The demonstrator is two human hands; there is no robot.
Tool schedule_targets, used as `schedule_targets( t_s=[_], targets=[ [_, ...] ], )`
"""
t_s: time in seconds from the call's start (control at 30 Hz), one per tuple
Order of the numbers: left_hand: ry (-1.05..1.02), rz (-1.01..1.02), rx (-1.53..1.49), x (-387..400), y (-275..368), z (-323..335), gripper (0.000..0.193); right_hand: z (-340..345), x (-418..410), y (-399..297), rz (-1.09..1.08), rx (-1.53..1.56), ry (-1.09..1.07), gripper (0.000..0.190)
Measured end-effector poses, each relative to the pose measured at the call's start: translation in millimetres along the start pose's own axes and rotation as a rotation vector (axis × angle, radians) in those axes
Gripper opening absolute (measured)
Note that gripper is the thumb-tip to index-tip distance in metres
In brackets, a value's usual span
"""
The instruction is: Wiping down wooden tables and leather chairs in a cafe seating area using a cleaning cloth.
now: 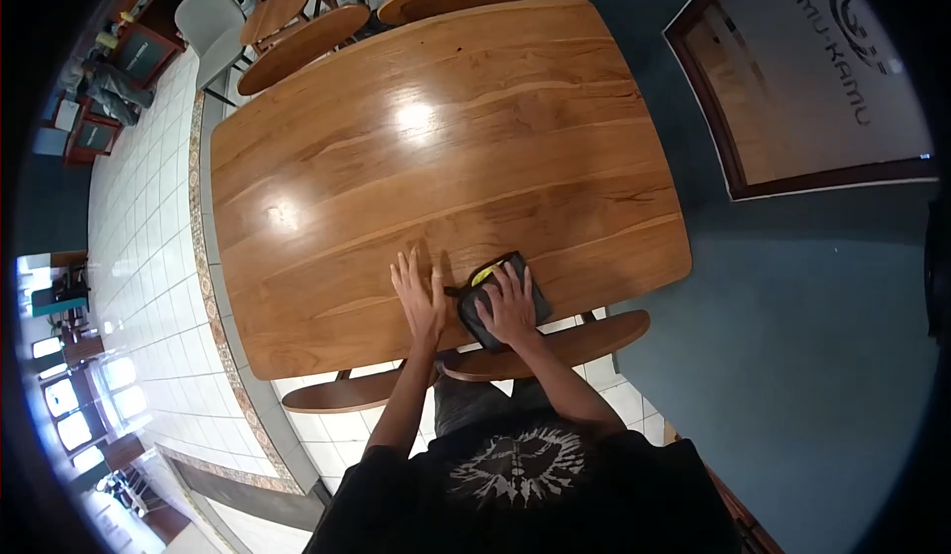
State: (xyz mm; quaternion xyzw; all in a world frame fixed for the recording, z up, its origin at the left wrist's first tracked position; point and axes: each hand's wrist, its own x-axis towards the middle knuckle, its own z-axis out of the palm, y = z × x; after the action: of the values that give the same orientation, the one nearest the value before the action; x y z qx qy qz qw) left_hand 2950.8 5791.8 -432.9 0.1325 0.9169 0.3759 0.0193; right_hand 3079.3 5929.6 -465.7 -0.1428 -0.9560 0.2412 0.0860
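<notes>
A dark grey pouch (471,318) with a black edge lies near the front of the wooden table (461,183). Something yellow-green (483,275) shows at its far edge; whether this is lining or contents is unclear. My right hand (511,305) rests palm down on top of the pouch, fingers spread over it, hiding much of its upper face. A small black strap or tab (452,291) sticks out at the pouch's left side. Just left of that, my left hand (420,294) hovers over or touches the tabletop, fingers apart, with nothing in it.
Wooden chairs (546,357) (349,393) are tucked along the near edge. More wooden chairs (304,45) and a grey chair (212,27) stand at the far side. A dark wall (787,309) with a framed glass panel (825,86) bearing writing borders the right. A person (115,90) is at far left.
</notes>
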Motion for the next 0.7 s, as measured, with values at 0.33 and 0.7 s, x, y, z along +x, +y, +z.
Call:
schedule_targets(
  t_s=[0.33,0.7],
  targets=[
    [-0.092,0.298,-0.149,93.1,75.5,103.3,0.058,-7.5,214.7,92.6,0.236,-0.325,0.129,0.062],
    [-0.068,0.378,0.320,360.5,53.4,161.2,0.077,27.7,408.3,54.6,0.235,-0.440,0.045,0.082]
  ],
)
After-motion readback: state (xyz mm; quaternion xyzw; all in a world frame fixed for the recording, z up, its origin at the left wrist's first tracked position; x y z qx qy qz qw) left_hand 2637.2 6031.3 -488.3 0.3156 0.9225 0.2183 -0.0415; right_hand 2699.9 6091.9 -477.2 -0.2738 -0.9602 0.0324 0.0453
